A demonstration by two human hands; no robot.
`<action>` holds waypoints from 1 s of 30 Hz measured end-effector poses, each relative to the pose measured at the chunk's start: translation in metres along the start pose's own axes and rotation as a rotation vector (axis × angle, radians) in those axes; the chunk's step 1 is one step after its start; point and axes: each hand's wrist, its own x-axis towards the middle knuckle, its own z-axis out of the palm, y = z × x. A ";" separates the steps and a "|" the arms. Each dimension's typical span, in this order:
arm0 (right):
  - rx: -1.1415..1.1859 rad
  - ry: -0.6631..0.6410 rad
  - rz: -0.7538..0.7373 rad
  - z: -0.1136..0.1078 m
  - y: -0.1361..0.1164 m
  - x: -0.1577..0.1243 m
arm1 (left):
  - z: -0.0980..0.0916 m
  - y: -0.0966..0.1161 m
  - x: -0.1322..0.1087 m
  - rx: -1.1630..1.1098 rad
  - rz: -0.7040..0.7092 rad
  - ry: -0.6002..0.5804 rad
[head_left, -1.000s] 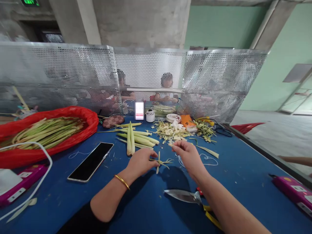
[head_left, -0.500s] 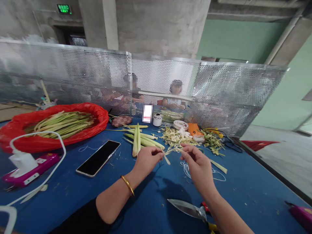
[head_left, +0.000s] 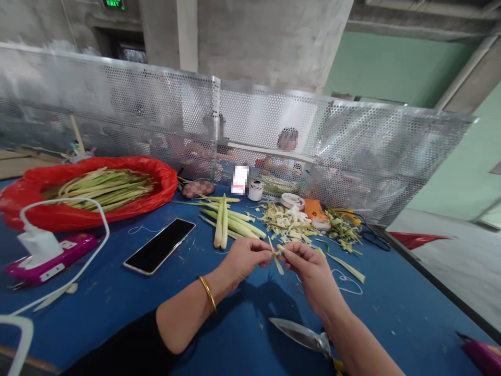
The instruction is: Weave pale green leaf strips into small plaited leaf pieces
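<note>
My left hand (head_left: 248, 258), with a gold bangle at the wrist, pinches a small pale plant strip (head_left: 278, 265) over the middle of the blue table. Close on its right, my right hand (head_left: 309, 263) pinches the same crossed strips between thumb and fingers. Beyond the hands lie thick green-white stalks (head_left: 238, 224), with a heap of pale peelings (head_left: 284, 222) to their right. Scissors (head_left: 299, 332) lie below my right hand, their handles partly hidden by the forearm. White string (head_left: 346, 282) is on the table right of that hand.
A black phone (head_left: 159, 246), a purple power strip (head_left: 52, 261) and a red bag (head_left: 156, 175) of green strips occupy the left. Behind stands a perforated metal screen (head_left: 250, 112), with people beyond it. A tape roll (head_left: 293, 201) sits near the peelings.
Both hands have come closer together, my left hand shifting right. The strip between them now sits more upright and crossed. The camera view has tilted slightly.
</note>
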 end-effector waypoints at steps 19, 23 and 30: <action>0.385 -0.050 0.116 -0.003 0.003 0.004 | -0.002 0.005 -0.004 -0.211 -0.122 -0.070; 0.327 -0.053 0.071 -0.003 0.005 0.005 | 0.000 0.002 -0.003 -0.203 -0.108 -0.047; -0.377 0.192 -0.493 -0.009 -0.009 0.000 | 0.003 0.003 -0.002 -0.142 -0.041 0.073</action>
